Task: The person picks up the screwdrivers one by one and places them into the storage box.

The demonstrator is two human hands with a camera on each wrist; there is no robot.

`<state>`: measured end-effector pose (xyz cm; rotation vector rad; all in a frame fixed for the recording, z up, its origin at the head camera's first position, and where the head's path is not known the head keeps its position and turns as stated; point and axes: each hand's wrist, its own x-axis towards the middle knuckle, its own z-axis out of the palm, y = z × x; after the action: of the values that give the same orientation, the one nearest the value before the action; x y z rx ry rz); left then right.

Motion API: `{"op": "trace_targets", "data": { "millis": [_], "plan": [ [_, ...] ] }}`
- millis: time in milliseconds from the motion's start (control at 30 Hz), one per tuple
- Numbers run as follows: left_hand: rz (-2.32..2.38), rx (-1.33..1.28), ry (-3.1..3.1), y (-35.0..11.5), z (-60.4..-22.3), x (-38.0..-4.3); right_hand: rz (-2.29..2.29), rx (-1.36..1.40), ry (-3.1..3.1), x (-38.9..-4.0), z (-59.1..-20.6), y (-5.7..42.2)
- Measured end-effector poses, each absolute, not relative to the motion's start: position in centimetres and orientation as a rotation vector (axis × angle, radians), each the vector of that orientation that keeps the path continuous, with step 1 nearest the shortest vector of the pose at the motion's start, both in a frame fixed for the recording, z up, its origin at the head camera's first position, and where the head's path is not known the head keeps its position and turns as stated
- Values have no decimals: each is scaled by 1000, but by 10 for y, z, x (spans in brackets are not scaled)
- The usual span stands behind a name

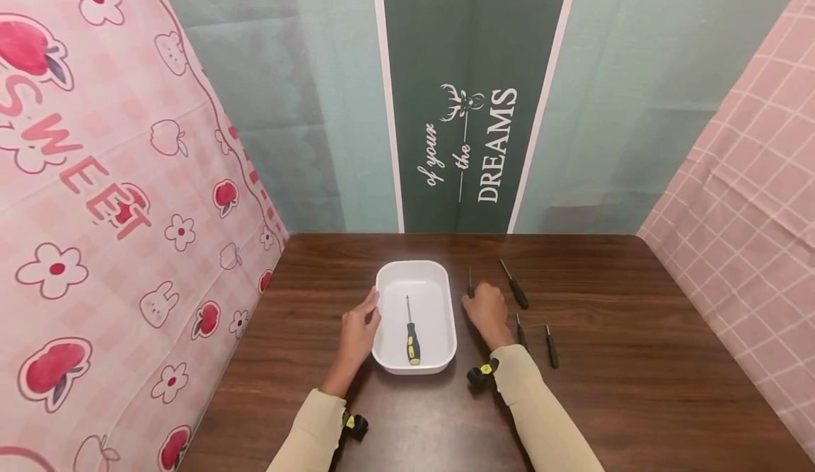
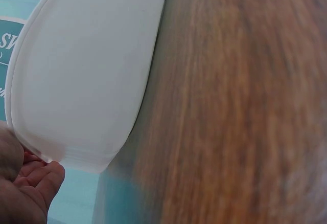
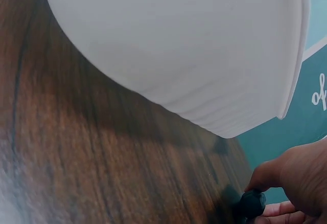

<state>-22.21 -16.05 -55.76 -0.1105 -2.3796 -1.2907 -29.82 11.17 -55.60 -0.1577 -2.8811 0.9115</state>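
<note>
In the head view, a white tray [image 1: 453, 316] stands on the table with a black-and-yellow screwdriver [image 1: 413, 344] lying inside, tip pointing away from me. My left hand [image 1: 358, 330] rests its fingers against the tray's left side, just under the rim; the left wrist view shows those fingers [image 2: 48, 183] right at the tray's far end. Right of the tray, my right hand [image 1: 489, 311] pinches a small dark screwdriver [image 1: 470, 291] by its handle, the shaft pointing away. The handle's end [image 3: 251, 203] shows between thumb and fingers in the right wrist view.
Beyond my right hand lies a dark screwdriver [image 1: 518, 294]. Another screwdriver [image 1: 521, 330] is partly covered by my right sleeve, and a smaller one [image 1: 552, 348] lies farther right. Fabric hangings surround the brown wooden table [image 1: 611, 302] at the back and sides.
</note>
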Motion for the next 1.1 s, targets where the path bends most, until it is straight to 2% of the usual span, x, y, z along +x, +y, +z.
{"op": "trace_targets", "data": {
  "millis": [667,1100],
  "plan": [
    [-1315,-112,-2378,-160,-554,-222,997,-129,-2762,-280,-538,113],
    [-1322,-110,-2381,-159,-554,-222,1006,-96,-2718,-269,-540,115]
  ]
}}
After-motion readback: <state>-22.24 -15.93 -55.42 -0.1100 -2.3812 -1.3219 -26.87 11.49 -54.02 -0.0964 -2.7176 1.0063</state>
